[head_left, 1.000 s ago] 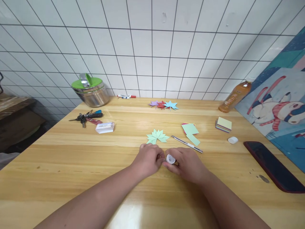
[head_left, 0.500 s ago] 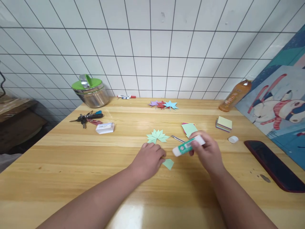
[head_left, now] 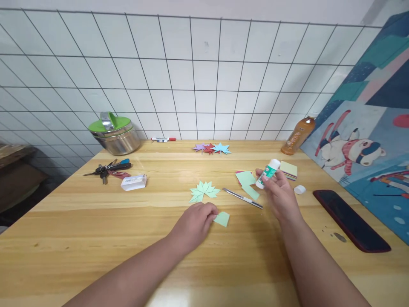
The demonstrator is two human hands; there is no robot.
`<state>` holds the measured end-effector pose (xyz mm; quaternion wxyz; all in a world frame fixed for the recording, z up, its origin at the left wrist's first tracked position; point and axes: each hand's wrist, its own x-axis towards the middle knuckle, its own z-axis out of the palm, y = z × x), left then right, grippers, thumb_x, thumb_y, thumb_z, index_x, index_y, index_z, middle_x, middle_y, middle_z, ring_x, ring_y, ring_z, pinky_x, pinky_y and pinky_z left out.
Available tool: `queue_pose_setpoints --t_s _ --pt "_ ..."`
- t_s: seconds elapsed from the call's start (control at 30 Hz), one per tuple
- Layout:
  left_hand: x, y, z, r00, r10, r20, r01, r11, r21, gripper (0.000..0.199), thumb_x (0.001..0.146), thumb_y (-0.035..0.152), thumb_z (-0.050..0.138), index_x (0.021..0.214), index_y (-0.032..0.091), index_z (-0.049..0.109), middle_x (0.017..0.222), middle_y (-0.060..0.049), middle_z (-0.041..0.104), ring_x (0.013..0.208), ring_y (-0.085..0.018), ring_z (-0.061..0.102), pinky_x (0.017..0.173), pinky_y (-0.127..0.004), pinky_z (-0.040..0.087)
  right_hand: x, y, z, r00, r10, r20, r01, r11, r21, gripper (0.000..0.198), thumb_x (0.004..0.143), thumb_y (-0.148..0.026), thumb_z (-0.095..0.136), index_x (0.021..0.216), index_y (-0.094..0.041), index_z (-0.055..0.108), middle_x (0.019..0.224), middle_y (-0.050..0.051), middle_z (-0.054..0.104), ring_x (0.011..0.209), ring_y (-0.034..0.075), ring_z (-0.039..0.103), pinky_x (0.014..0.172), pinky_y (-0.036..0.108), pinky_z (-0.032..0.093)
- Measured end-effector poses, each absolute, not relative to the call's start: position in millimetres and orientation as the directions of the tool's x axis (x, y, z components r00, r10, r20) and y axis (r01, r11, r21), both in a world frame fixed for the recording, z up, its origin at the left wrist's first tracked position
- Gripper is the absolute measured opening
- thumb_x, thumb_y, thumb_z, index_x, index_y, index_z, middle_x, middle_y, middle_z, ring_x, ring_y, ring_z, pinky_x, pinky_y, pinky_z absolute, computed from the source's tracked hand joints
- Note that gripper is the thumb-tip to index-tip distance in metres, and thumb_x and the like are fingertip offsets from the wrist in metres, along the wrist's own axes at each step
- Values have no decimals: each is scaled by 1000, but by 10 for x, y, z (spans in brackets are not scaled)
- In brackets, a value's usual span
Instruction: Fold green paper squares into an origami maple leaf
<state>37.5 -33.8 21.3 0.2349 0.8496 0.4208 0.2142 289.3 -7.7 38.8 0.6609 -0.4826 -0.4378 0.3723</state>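
Between the thumb and fingers of my left hand point(head_left: 197, 222) is the edge of a small green piece of paper point(head_left: 222, 219), just above or on the table. My right hand point(head_left: 281, 192) grips a white and green glue stick point(head_left: 269, 172), held tilted upward. Beyond my left hand lies a green folded paper leaf point(head_left: 204, 191) with pointed tips. A slim utility knife point(head_left: 243, 198) rests between the two hands. Left of the right hand are green paper sheets point(head_left: 246, 178), partly over other coloured ones.
A white glue cap point(head_left: 299, 189), sticky note pad point(head_left: 289, 169) and phone point(head_left: 351, 219) lie to the right, with a bottle point(head_left: 297, 135) behind. Finished paper leaves point(head_left: 220, 148) and a marker point(head_left: 163, 139) sit near the wall. Leftward are a steel pot point(head_left: 118, 138), keys point(head_left: 107, 170) and small box point(head_left: 134, 182).
My right hand has turned the glue stick more upright and raised it slightly, uncovering the knife and a green strip. My left hand stays at the small paper. The view has tilted up.
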Motion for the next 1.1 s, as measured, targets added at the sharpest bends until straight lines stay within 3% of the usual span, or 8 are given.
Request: queue_pose_setpoints --t_s 0.13,0.3,0.47,0.63,0.73,0.8,0.93,1.1 --pt "337 -306 211 498 837 226 592 -519 617 32 87 20 40 116 22 53 94 -6 67 88 -19 58 79 -32 43 3149 13 308 500 809 308 209 232 -950 42 72 -37 62 108 -24 46 114 9 61 100 19 58 88 38 43" --pt "333 -292 231 475 863 173 558 -447 699 23 86 24 42 93 23 64 88 -2 69 83 -18 60 75 -29 44 3436 96 175 507 820 266 659 -169 -733 35 69 -39 60 96 -19 59 98 10 62 82 22 59 76 38 43" --pt "366 -256 228 437 899 -9 326 -149 934 14 83 30 45 85 19 54 77 -1 67 75 -16 62 68 -27 44 3518 160 51 494 844 211 777 -318 -544 27 71 -42 53 82 -19 59 81 7 61 65 20 54 61 33 39" --pt "378 -200 189 438 889 -134 -7 152 988 22 77 38 58 82 19 49 72 -1 68 79 -18 66 77 -31 46 3486 187 20 477 818 322 802 -256 -540 47 67 -42 57 106 -16 56 102 12 57 91 27 52 77 38 40" --pt "367 -178 172 397 903 -165 -179 252 951 24 75 36 62 85 18 50 78 -4 70 85 -19 66 81 -33 46 3291 71 185 526 615 588 825 -201 -528 79 63 -36 63 131 -11 33 128 20 38 117 35 36 92 46 32" --pt "363 -168 167 368 915 -168 -264 276 924 23 76 33 63 90 18 52 85 -6 71 87 -18 65 84 -34 46 3040 -69 322 455 533 713 855 -39 -517 67 71 -32 57 131 -13 34 129 19 37 117 32 37 91 45 34" --pt "375 -161 172 313 938 -149 -362 263 894 24 78 29 62 96 16 55 94 -8 69 89 -17 64 88 -33 45 2396 -350 419 63 868 492 698 314 -644 22 80 -32 50 98 -20 54 89 7 60 77 19 56 66 31 47" --pt "405 -171 176 301 952 -64 -426 194 884 19 80 28 60 94 16 58 98 -7 67 93 -17 61 89 -32 44 1954 -430 263 -144 946 289 612 315 -725 17 76 -29 57 91 -21 56 81 1 62 71 15 56 59 25 46"
